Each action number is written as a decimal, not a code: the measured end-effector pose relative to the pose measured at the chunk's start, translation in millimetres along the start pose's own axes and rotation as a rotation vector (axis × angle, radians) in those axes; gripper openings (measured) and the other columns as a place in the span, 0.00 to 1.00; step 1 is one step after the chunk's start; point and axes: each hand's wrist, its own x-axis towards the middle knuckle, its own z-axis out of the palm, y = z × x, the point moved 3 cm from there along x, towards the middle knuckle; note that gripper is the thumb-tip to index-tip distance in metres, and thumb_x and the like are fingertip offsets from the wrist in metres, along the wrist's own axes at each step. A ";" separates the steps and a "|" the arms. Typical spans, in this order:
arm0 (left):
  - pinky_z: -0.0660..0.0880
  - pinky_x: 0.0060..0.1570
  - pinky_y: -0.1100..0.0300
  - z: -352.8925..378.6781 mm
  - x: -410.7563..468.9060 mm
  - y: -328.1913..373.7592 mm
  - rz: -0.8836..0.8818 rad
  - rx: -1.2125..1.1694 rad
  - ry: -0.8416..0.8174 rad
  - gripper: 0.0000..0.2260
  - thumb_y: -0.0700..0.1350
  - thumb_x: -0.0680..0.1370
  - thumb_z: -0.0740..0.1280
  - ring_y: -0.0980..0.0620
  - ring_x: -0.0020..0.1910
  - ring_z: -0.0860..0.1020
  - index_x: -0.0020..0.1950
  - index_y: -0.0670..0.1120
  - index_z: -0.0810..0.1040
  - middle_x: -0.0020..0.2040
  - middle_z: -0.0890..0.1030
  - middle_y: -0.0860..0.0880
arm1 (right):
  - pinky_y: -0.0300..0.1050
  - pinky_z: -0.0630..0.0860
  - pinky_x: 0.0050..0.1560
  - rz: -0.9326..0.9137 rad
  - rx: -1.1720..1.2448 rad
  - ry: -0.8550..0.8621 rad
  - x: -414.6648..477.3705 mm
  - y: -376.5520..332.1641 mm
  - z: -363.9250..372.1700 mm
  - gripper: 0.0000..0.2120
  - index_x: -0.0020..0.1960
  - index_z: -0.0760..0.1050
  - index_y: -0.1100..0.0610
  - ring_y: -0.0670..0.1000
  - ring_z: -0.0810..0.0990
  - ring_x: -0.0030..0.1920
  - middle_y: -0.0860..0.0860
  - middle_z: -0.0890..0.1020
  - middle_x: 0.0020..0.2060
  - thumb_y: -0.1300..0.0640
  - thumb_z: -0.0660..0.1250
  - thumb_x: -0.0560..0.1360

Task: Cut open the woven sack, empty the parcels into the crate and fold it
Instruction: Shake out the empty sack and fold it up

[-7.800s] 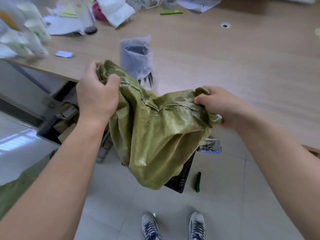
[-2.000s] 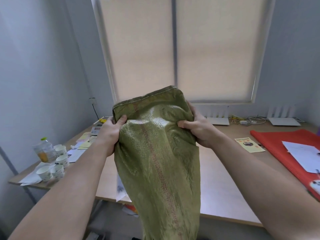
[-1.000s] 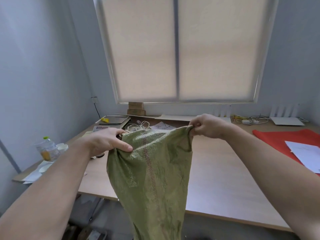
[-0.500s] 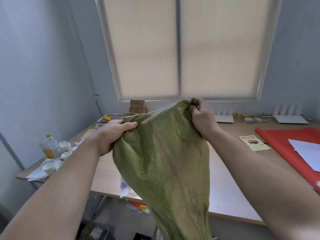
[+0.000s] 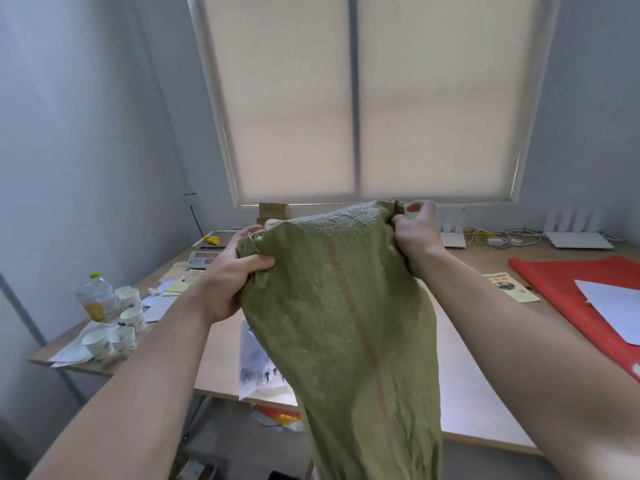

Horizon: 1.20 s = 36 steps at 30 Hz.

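Sack bunched in left hand, pinched by right hand; half-hides clear bag on table

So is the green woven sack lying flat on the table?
No, the left hand and right hand grip the top of the green woven sack, which hangs in the air.

The woven sack was a dull olive green, with a faded reddish-brown stripe running down its middle. At three o'clock a bright red cloth carried a white sheet. At nine o'clock stood white paper cups printed with small green motifs, beside a bottle with a yellow-green cap and orange liquid. The table was pale wood; the blinds, at twelve o'clock, were cream.
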 end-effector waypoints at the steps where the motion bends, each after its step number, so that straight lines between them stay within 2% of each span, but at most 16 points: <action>1: 0.82 0.46 0.50 -3.2 2.8 -0.6 0.001 -0.009 0.056 0.25 0.33 0.76 0.68 0.46 0.47 0.84 0.68 0.54 0.72 0.59 0.82 0.43 | 0.51 0.76 0.46 0.008 0.096 -0.046 -1.2 0.4 -0.1 0.12 0.61 0.65 0.50 0.57 0.80 0.50 0.56 0.80 0.49 0.54 0.63 0.79; 3: 0.81 0.46 0.49 -6.8 7.7 -2.4 -0.014 -0.050 0.147 0.16 0.36 0.79 0.66 0.47 0.44 0.84 0.62 0.54 0.74 0.54 0.83 0.44 | 0.50 0.76 0.45 -0.023 0.338 -0.218 -5.7 -1.3 0.0 0.14 0.61 0.65 0.47 0.54 0.80 0.46 0.55 0.81 0.51 0.54 0.66 0.80; 6: 0.82 0.39 0.51 -13.1 14.6 -5.4 -0.042 -0.102 0.237 0.12 0.38 0.80 0.66 0.48 0.39 0.83 0.61 0.49 0.73 0.49 0.83 0.44 | 0.47 0.78 0.50 -0.114 0.576 -0.587 -15.7 -4.6 -1.1 0.25 0.64 0.68 0.42 0.53 0.80 0.54 0.52 0.75 0.61 0.60 0.72 0.74; 10: 0.81 0.30 0.53 -22.8 15.9 -5.9 -0.153 -0.168 0.282 0.18 0.41 0.80 0.66 0.47 0.32 0.85 0.69 0.40 0.72 0.45 0.83 0.40 | 0.49 0.79 0.59 -0.178 0.216 -0.846 -23.3 4.9 -2.0 0.43 0.73 0.66 0.40 0.52 0.79 0.63 0.49 0.69 0.70 0.66 0.78 0.66; 12: 0.80 0.26 0.57 -25.4 10.4 -7.3 -0.196 -0.156 0.267 0.09 0.42 0.82 0.63 0.49 0.28 0.84 0.57 0.39 0.79 0.35 0.84 0.43 | 0.49 0.81 0.55 -0.172 0.007 -0.878 -26.5 10.2 0.6 0.47 0.74 0.64 0.39 0.53 0.78 0.63 0.50 0.68 0.69 0.63 0.81 0.64; 14: 0.79 0.24 0.61 -24.0 8.8 -10.5 -0.226 -0.165 0.205 0.17 0.44 0.83 0.60 0.50 0.25 0.83 0.40 0.41 0.83 0.29 0.83 0.45 | 0.50 0.80 0.59 -0.242 -0.239 -0.831 -28.4 14.0 4.3 0.47 0.74 0.64 0.40 0.53 0.75 0.65 0.50 0.68 0.68 0.54 0.82 0.60; 17: 0.80 0.26 0.61 -21.1 10.2 -7.6 -0.263 -0.160 0.155 0.26 0.44 0.83 0.59 0.50 0.26 0.83 0.28 0.43 0.85 0.29 0.84 0.46 | 0.41 0.77 0.52 -0.313 -0.415 -0.751 -26.9 14.4 9.1 0.29 0.66 0.75 0.50 0.51 0.77 0.56 0.52 0.77 0.56 0.59 0.77 0.66; 19: 0.81 0.28 0.59 -20.0 8.0 -1.0 -0.268 -0.176 0.158 0.19 0.44 0.82 0.62 0.50 0.28 0.84 0.36 0.44 0.87 0.33 0.85 0.46 | 0.42 0.74 0.41 -0.257 -0.353 -0.719 -27.1 15.1 8.8 0.10 0.48 0.80 0.54 0.51 0.77 0.42 0.51 0.78 0.41 0.65 0.72 0.70; 21: 0.80 0.25 0.60 -16.5 3.1 5.2 -0.243 -0.191 0.130 0.09 0.45 0.80 0.65 0.51 0.28 0.84 0.54 0.42 0.82 0.35 0.86 0.46 | 0.46 0.70 0.37 -0.203 -0.281 -0.637 -23.4 17.9 7.0 0.02 0.38 0.76 0.58 0.52 0.74 0.37 0.53 0.75 0.33 0.64 0.68 0.69; 22: 0.78 0.24 0.61 -16.6 2.4 6.7 -0.212 -0.189 0.100 0.16 0.46 0.78 0.68 0.51 0.28 0.84 0.64 0.43 0.77 0.40 0.86 0.46 | 0.47 0.69 0.36 -0.181 -0.266 -0.600 -22.2 18.7 6.0 0.02 0.38 0.76 0.60 0.52 0.73 0.36 0.54 0.74 0.33 0.63 0.68 0.69; 24: 0.79 0.29 0.61 -22.0 5.9 7.8 -0.099 -0.160 0.048 0.47 0.49 0.67 0.79 0.52 0.37 0.86 0.80 0.51 0.57 0.57 0.81 0.48 | 0.47 0.67 0.35 -0.156 -0.255 -0.572 -22.1 17.2 7.3 0.01 0.39 0.77 0.60 0.53 0.72 0.36 0.54 0.74 0.34 0.62 0.69 0.70; 25: 0.81 0.35 0.58 -24.8 8.0 7.1 -0.049 -0.099 0.007 0.60 0.51 0.58 0.84 0.50 0.45 0.86 0.81 0.57 0.50 0.64 0.78 0.47 | 0.46 0.67 0.35 -0.153 -0.254 -0.568 -22.9 14.8 7.7 0.02 0.42 0.78 0.60 0.53 0.72 0.36 0.53 0.74 0.34 0.62 0.69 0.70; 27: 0.81 0.45 0.54 -25.2 6.8 7.7 0.029 0.087 -0.039 0.66 0.50 0.49 0.87 0.48 0.56 0.83 0.79 0.62 0.52 0.70 0.74 0.45 | 0.44 0.68 0.34 -0.143 -0.249 -0.534 -20.9 9.9 6.9 0.07 0.47 0.78 0.61 0.52 0.74 0.36 0.52 0.76 0.35 0.60 0.72 0.70; 31: 0.80 0.50 0.58 -23.6 3.6 11.0 0.138 0.431 0.037 0.41 0.43 0.61 0.79 0.48 0.56 0.82 0.73 0.51 0.70 0.62 0.79 0.46 | 0.48 0.75 0.38 -0.105 -0.169 -0.479 -13.0 2.8 1.3 0.14 0.50 0.74 0.56 0.53 0.79 0.42 0.53 0.80 0.42 0.57 0.75 0.68; 34: 0.81 0.49 0.55 -34.6 7.5 10.3 0.163 0.441 0.146 0.27 0.43 0.65 0.79 0.47 0.52 0.82 0.63 0.50 0.79 0.55 0.83 0.45 | 0.59 0.80 0.56 -0.038 0.012 -0.483 -9.0 4.3 -6.1 0.26 0.58 0.74 0.56 0.56 0.83 0.52 0.56 0.82 0.51 0.54 0.77 0.62; 36: 0.80 0.49 0.53 -42.1 10.5 8.2 0.149 0.408 0.189 0.20 0.47 0.64 0.78 0.47 0.50 0.83 0.56 0.52 0.82 0.53 0.84 0.45 | 0.59 0.79 0.59 -0.028 0.145 -0.519 -8.9 5.6 -10.1 0.28 0.62 0.74 0.55 0.54 0.84 0.51 0.55 0.82 0.53 0.57 0.77 0.63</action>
